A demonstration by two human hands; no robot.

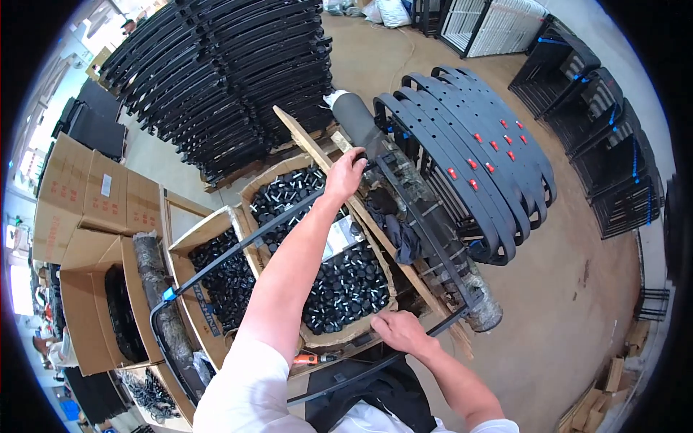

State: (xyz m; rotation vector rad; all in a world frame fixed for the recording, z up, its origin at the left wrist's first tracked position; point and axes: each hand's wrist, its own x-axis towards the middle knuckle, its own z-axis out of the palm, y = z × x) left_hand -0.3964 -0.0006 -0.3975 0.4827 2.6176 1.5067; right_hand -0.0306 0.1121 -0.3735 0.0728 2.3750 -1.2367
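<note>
A long black metal frame [238,247] lies across the open boxes in front of me, with a blue mark near its rounded left end. My left hand [345,175] reaches far forward and is closed on the frame near its far corner. Nearer to me, my right hand [399,331] has its fingers curled at the front edge of a carton of black-headed bolts [345,289]; what they hold, if anything, is hidden. The frame's near bar passes beneath the right wrist. Along the frame's right end runs a crosspiece [426,224] with short pegs.
Left of the bolts stand a carton of small black parts [220,278] and tall cardboard boxes [101,191]. An orange power tool [310,359] lies by the near edge. Plastic-wrapped rolls [487,307], a wooden plank [303,137], stacked black frames [231,79] and curved panels [462,144] surround the work area.
</note>
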